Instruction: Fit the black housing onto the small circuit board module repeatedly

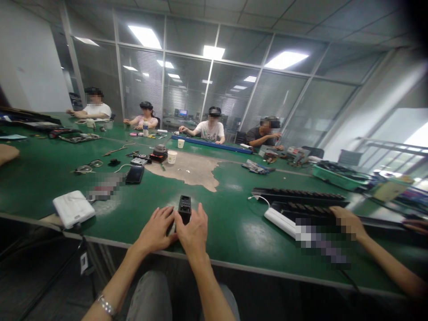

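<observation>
A black, box-shaped plastic part with slots and openings on its top [185, 204] stands at the table's front edge, right before me. My right hand [194, 227] is closed around its near end, thumb on the left side and fingers on the right. Just left of it, my left hand [159, 229] lies low at the table with its fingers curled over something small and dark; the fingers hide most of it, so its kind cannot be told. The two hands are almost touching.
On the green table [227, 227], a white box [74, 208] and a black phone [135, 174] lie left. To the right are a white power strip [282, 221], long black racks [297, 195] and a co-worker's hand [347, 223]. Several people sit across; paper cups [172, 156] stand midway.
</observation>
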Available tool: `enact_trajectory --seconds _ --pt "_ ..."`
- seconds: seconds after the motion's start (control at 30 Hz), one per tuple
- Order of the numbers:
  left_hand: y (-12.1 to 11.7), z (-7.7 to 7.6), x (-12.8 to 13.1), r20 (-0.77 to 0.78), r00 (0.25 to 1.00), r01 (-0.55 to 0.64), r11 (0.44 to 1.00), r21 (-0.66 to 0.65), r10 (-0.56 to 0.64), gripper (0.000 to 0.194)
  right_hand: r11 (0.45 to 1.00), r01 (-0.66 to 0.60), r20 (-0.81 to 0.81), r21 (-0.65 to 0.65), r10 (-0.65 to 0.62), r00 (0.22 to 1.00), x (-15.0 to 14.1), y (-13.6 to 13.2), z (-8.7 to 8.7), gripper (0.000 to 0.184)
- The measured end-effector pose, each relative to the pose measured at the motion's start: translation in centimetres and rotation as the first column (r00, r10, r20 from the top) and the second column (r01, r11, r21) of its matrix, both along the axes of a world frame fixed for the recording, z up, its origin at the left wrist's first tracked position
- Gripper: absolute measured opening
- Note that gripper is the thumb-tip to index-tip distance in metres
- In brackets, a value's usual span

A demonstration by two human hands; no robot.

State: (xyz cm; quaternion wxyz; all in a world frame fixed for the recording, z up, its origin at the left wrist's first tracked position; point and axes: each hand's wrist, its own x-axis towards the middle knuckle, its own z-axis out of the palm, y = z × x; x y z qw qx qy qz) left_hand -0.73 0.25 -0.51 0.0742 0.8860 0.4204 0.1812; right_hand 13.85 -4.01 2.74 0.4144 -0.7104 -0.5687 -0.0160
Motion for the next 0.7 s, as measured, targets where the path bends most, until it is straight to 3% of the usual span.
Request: enact_trajectory --seconds 0.3,0.53,0.7 --pt "0.2 -0.8 0.0 -0.006 0.999 -0.041 0.999 0.008 0.041 0.080 0.997 0.032 0.089 -0.076 -0.025 0.996 -0.5 -0.8 -1.6 0.056" --pt "0.2 -0.6 0.1 -0.024 0.999 -0.041 0.999 0.019 0.041 0.078 0.999 0.024 0.100 -0.038 -0.020 0.995 0.1 -1.1 -3.8 0.086" --pt "0.2 -0.4 0.1 -0.047 0.998 -0.034 0.999 0.024 0.035 0.075 0.999 0.025 0.092 -0.032 -0.022 0.996 -0.2 -1.2 -3.9 0.077"
